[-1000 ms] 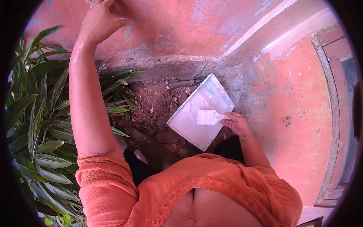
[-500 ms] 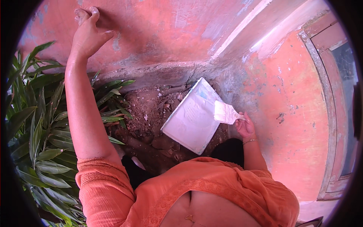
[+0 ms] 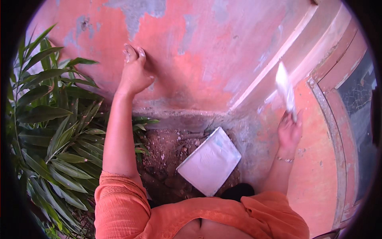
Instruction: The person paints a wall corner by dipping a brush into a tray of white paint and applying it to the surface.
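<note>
A house yard corner: peeling pink wall, soil bed, leafy plant

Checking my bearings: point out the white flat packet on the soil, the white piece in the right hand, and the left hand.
white flat packet [image 3: 209, 164], head view, its middle.
white piece [image 3: 285, 88], head view, mid-length.
left hand [image 3: 134, 71], head view, its back.

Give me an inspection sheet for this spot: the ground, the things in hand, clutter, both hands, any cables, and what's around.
Surface: bare soil bed with stones and clods at the foot of the wall.
Job's things: small white packet held up in the air; flat white rectangular bag lying on the soil.
Clutter: loose clods and pebbles on the soil.
Hands: left hand pressed flat against the wall; right hand raised, gripping the packet's lower end.
Cables: nothing seen.
Surroundings: peeling pink wall; green leafy plant on the left; door frame on the right.
</note>
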Action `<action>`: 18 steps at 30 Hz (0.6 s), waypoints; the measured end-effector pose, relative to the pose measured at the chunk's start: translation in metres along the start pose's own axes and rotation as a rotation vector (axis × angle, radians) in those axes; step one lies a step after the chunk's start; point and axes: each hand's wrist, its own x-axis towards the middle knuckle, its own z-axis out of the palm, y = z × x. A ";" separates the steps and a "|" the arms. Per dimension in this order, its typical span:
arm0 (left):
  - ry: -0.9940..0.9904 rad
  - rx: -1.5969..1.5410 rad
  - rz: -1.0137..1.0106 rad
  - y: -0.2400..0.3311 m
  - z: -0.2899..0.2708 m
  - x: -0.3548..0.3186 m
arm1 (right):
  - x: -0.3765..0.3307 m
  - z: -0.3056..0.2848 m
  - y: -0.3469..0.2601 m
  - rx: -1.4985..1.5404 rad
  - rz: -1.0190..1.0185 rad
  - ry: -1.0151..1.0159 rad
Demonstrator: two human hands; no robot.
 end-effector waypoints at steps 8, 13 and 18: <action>-0.096 -0.092 -0.093 -0.009 -0.011 -0.006 | 0.162 0.191 0.076 -1.013 -0.960 0.014; -0.071 -0.197 -0.098 -0.010 -0.018 -0.007 | 0.199 0.223 0.152 -1.429 -1.281 -0.257; -0.026 -0.529 -0.111 -0.035 -0.038 -0.008 | 0.227 0.221 0.179 -1.885 -1.689 -0.496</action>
